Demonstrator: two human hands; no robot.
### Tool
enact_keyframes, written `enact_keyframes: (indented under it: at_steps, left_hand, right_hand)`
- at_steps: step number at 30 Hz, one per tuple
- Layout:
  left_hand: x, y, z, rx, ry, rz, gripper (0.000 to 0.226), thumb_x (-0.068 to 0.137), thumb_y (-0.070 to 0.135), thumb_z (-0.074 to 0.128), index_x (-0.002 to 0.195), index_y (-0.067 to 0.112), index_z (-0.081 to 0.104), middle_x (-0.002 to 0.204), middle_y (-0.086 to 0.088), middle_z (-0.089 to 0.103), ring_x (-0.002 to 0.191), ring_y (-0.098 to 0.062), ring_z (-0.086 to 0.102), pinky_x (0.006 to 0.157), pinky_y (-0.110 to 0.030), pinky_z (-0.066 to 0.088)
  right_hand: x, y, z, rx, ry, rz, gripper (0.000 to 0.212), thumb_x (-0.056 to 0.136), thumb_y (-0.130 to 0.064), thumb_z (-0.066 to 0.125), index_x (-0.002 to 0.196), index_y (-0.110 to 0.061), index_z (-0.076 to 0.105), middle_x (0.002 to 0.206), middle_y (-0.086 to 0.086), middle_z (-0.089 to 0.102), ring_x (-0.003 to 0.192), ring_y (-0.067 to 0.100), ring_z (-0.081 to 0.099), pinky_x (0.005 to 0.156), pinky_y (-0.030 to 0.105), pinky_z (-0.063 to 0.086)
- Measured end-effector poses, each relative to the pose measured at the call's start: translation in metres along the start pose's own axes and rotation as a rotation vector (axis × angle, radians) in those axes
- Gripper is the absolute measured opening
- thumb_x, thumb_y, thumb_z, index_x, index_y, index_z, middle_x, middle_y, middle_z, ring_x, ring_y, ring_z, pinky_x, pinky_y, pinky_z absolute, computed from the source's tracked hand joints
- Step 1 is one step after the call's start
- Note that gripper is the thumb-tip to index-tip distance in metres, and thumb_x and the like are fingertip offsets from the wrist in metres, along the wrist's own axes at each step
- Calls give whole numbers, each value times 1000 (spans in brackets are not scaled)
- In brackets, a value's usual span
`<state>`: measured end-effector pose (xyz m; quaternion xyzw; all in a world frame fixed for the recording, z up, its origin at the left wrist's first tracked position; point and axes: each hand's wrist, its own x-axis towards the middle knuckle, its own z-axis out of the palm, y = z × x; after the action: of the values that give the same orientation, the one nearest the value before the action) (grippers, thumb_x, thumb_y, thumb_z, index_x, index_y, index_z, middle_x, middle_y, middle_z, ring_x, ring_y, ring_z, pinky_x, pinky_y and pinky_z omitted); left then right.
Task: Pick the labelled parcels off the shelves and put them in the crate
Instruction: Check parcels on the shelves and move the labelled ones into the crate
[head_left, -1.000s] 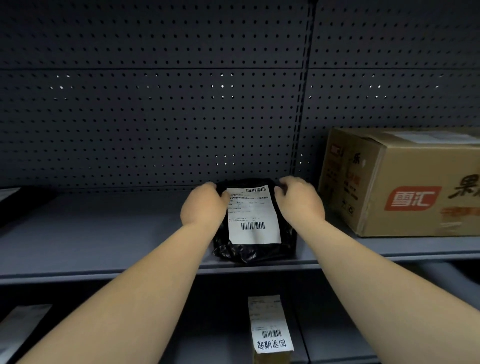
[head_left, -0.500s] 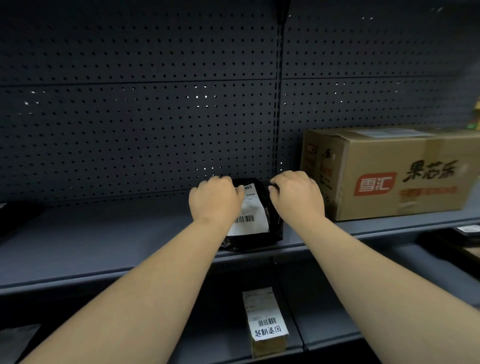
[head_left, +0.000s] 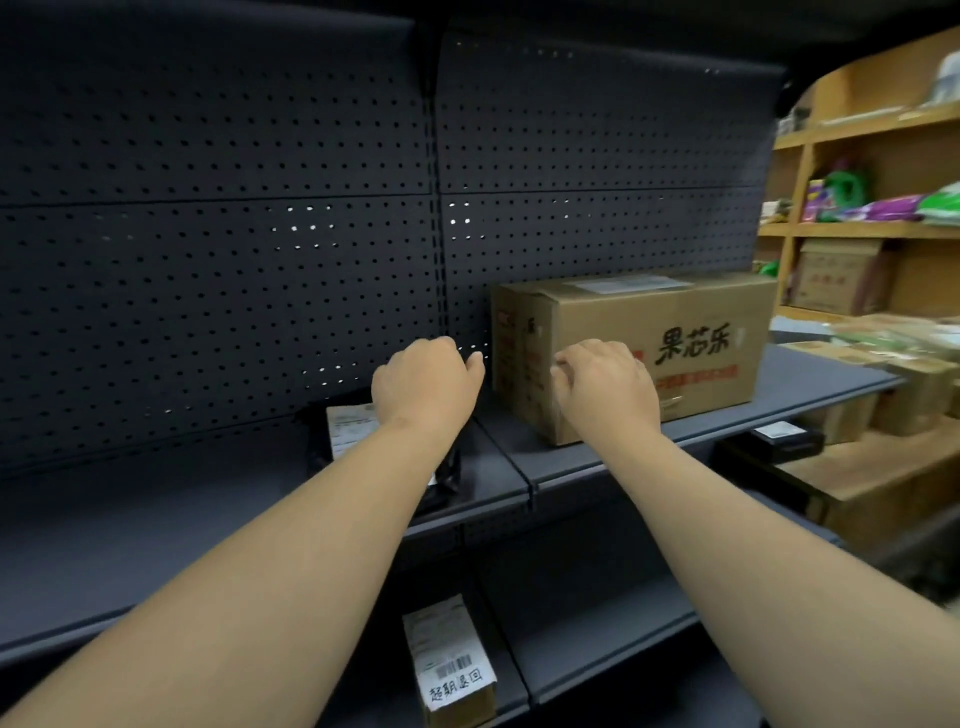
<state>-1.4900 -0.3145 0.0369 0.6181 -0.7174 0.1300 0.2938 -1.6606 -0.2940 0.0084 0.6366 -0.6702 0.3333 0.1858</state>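
Observation:
A black bag parcel with a white label (head_left: 349, 431) lies on the grey middle shelf (head_left: 156, 525), partly hidden under my left forearm. My left hand (head_left: 426, 389) hovers above and past it, fingers curled, holding nothing. My right hand (head_left: 605, 389) is in front of the left end of a large labelled cardboard box (head_left: 685, 332) on the same shelf, fingers curled with nothing in them. A small brown parcel with a barcode label (head_left: 452, 670) stands on the lower shelf. No crate is in view.
A dark pegboard wall (head_left: 208, 260) backs the shelves. To the right are wooden shelves (head_left: 857, 228) with coloured packs and boxes. Another black labelled parcel (head_left: 779, 436) and several cartons lie low on the right.
Both hands let go of the black parcel, which stays on the shelf. They moved right towards the cardboard box, and my view swung right.

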Motion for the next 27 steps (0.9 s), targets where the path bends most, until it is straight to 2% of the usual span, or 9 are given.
enact_keyframes:
  at_steps: [6, 11, 17, 21, 25, 27]
  left_hand:
    - [23, 45, 4, -72, 12, 11, 42, 96, 46, 37, 89, 12, 61, 80, -6, 61, 74, -28, 60, 63, -34, 46]
    - [50, 77, 10, -113, 32, -19, 42, 96, 46, 38, 106, 13, 61, 92, -7, 64, 79, -26, 61, 63, -32, 47]
    - [80, 106, 17, -170, 13, -78, 42, 96, 44, 40, 85, 8, 59, 70, -5, 55, 65, -25, 56, 48, -27, 36]
    - [97, 116, 23, -239, -33, -139, 41, 96, 43, 40, 83, 7, 55, 68, -5, 53, 64, -25, 55, 49, -26, 37]
    - [111, 122, 30, -253, -70, -210, 47, 97, 40, 41, 61, 10, 44, 57, -4, 44, 52, -20, 44, 45, -24, 30]
    - [117, 125, 34, -256, -101, -257, 47, 97, 39, 40, 59, 12, 42, 57, -4, 42, 51, -19, 42, 45, -24, 28]
  right_hand:
    - [21, 53, -18, -22, 57, 55, 31, 95, -32, 46, 115, -17, 63, 116, 0, 64, 111, 24, 51, 91, 37, 40]
    - [50, 93, -29, -34, 108, 83, 30, 96, -31, 45, 112, -13, 63, 115, 3, 64, 111, 25, 51, 88, 36, 41]
    - [88, 140, -39, -1, 128, 109, 31, 97, -29, 43, 118, -15, 61, 120, 3, 62, 115, 25, 48, 88, 36, 41]
    - [114, 171, -41, 48, 108, 170, 32, 97, -32, 43, 119, -16, 60, 122, 5, 60, 117, 28, 47, 89, 39, 42]
    - [138, 201, -38, 60, 71, 253, 34, 97, -34, 45, 120, -14, 59, 121, 8, 60, 113, 31, 50, 89, 43, 47]
    - [150, 216, -35, 33, 12, 302, 36, 97, -35, 44, 122, -12, 57, 123, 12, 58, 113, 34, 50, 88, 42, 46]
